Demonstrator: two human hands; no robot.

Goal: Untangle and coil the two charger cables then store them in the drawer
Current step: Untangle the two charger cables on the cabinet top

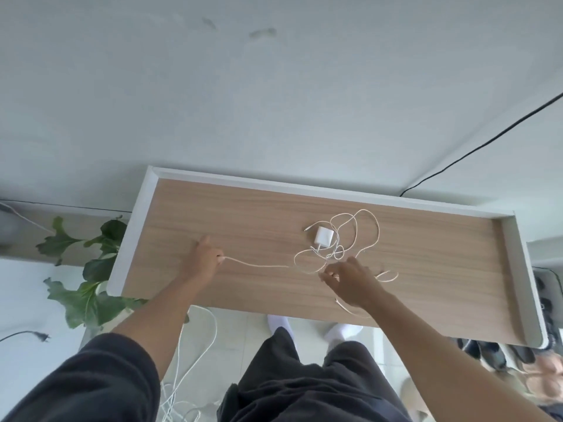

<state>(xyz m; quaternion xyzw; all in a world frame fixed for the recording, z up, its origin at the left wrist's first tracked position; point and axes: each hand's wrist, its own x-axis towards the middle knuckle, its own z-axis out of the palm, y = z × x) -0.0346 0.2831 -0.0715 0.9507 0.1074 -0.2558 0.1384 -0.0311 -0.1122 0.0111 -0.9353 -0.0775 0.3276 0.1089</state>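
reaching out over the near edge of the wooden desk [243,214], both bare forearms come from dark sleeves [100,376], with dark trousers [304,382] and white socks [278,322] on the tiled floor below. loose white cords [210,333] trail on the floor under the left arm.

the right hand [353,284] hovers low over the desk near its front edge, fingers curled, thumb and forefinger closed in a pinch on a thin white strand at the near side of the cable tangle [338,248]. a short cable end [344,306] lies just under its wrist, and a small loop [388,276] sits just right of it.

the left hand [202,260] rests on the desk well to the left, fingers folded in, gripping the end of one white cable strand [256,264]. that strand runs almost straight across the wood from the left hand to the tangle, close to the right hand's fingertips.

beyond the right hand, the tangle spreads in several overlapping loops around a white charger block [323,235], which lies flat on the desk among them; a free plug end [307,229] points left just beside it.

further off, a white raised rim [304,185] borders the desk at back and sides. a leafy green plant [91,269] stands left of the desk, and a black wire [487,146] runs along the pale wall behind.
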